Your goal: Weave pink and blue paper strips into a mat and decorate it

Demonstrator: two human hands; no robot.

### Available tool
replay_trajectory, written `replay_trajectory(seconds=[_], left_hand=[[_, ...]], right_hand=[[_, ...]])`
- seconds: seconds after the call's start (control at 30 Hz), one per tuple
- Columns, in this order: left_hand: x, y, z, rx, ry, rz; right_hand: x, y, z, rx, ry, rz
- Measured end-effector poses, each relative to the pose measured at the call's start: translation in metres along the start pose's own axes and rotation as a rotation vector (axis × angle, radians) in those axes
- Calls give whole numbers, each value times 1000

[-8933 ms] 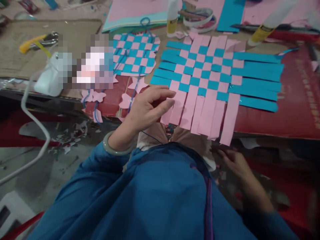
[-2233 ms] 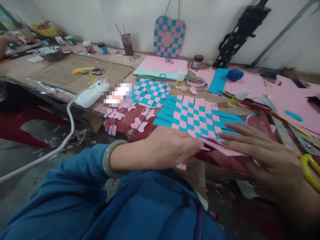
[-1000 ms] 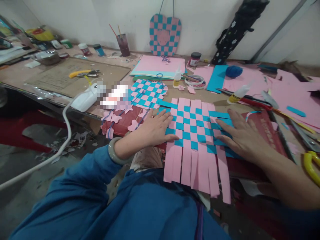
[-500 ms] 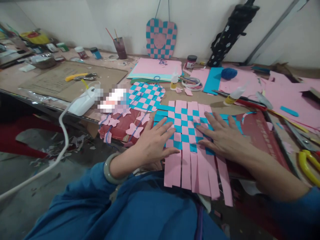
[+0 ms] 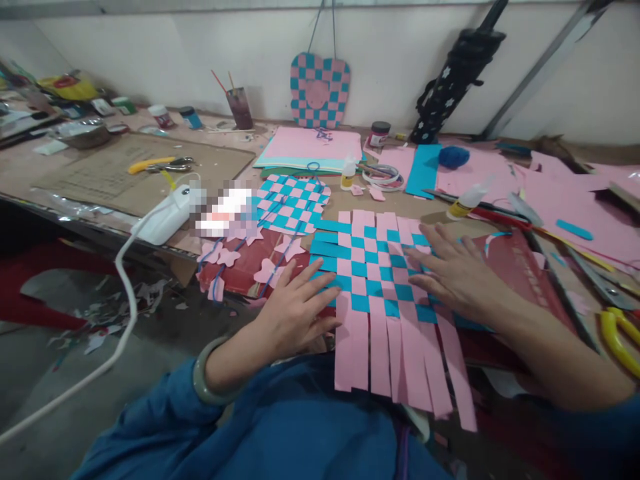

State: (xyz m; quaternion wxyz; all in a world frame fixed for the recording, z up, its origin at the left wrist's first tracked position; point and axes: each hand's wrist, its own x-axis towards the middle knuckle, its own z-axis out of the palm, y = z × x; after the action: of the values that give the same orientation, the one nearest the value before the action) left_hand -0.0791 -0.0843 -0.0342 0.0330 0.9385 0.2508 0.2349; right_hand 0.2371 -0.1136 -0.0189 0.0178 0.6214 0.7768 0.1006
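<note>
A woven sheet of pink and blue paper strips point(image 5: 373, 267) lies in front of me, its long loose pink ends point(image 5: 383, 357) hanging past the table edge toward my lap. Fingers spread, my left hand point(image 5: 297, 307) is at the sheet's left edge, its fingertips by the blue strip ends. On the right side of the weave rests my right hand point(image 5: 453, 270), fingers stretched out over the strips and holding nothing. Beneath the sheet is a red board point(image 5: 530, 280). Just beyond the left hand sits a finished checkered piece point(image 5: 293, 203) with blue cords.
Pink butterfly cutouts point(image 5: 265, 270) lie at left near a white power strip point(image 5: 167, 217). Glue bottles point(image 5: 349, 173), scissors point(image 5: 617, 333), blue yarn point(image 5: 453, 157) and pink paper sheets surround the work. A checkered bag point(image 5: 320, 93) and a black umbrella point(image 5: 457, 83) lean on the wall.
My left hand has slid left, off the middle of the weave to its edge. My right hand has shifted slightly right. The camera view has tilted up a little.
</note>
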Motion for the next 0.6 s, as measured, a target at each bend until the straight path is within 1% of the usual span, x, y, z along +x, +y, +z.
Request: replay_trajectory(seconds=[0.07, 0.13, 0.23, 0.3, 0.37, 0.43, 0.53, 0.6], left_hand=[[1, 0, 1, -15, 3, 1], [4, 0, 4, -30, 13, 3], [7, -1, 7, -52, 22, -12], [9, -1, 9, -66, 1, -31], [9, -2, 9, -77, -29, -47], [9, -2, 10, -83, -46, -53], [8, -2, 11, -100, -45, -55], [8, -2, 11, -114, -34, -60]], right_hand=[[9, 5, -2, 1, 18, 45], [20, 8, -1, 6, 25, 60], [39, 5, 1, -8, 26, 1], [49, 2, 3, -27, 7, -48], [55, 2, 3, -26, -29, -59], [59, 5, 2, -1, -62, -32], [66, 10, -1, 37, -50, 17], [72, 6, -3, 55, -23, -20]])
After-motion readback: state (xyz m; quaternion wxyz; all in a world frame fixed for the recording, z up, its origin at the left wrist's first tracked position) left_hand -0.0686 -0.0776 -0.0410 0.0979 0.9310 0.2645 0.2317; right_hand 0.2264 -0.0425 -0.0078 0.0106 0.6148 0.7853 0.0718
